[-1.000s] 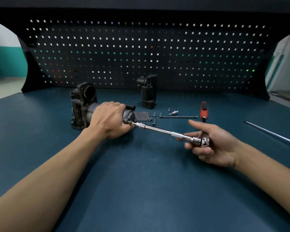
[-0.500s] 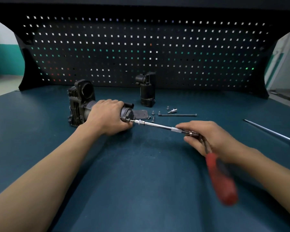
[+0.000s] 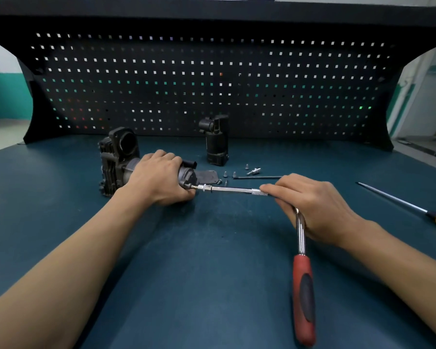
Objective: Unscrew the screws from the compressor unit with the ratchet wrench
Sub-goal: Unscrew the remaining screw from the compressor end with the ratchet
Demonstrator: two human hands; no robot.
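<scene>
Left grip point(image 3: 159, 177): fingers curled over the compressor unit point(image 3: 118, 157), clamping its round body to the tabletop point(image 3: 212, 273).
Right grip point(image 3: 315, 205): wrapped round the head of the ratchet wrench point(image 3: 300, 238), fingertips lying along the extension bar point(image 3: 229, 189); red handle points back at the camera.
Extension bar: tip seated on the unit's end face, beside the left thumb.
Compressor unit: on its side, left of centre.
Loose screws point(image 3: 225, 174): scattered just behind the bar.
</scene>
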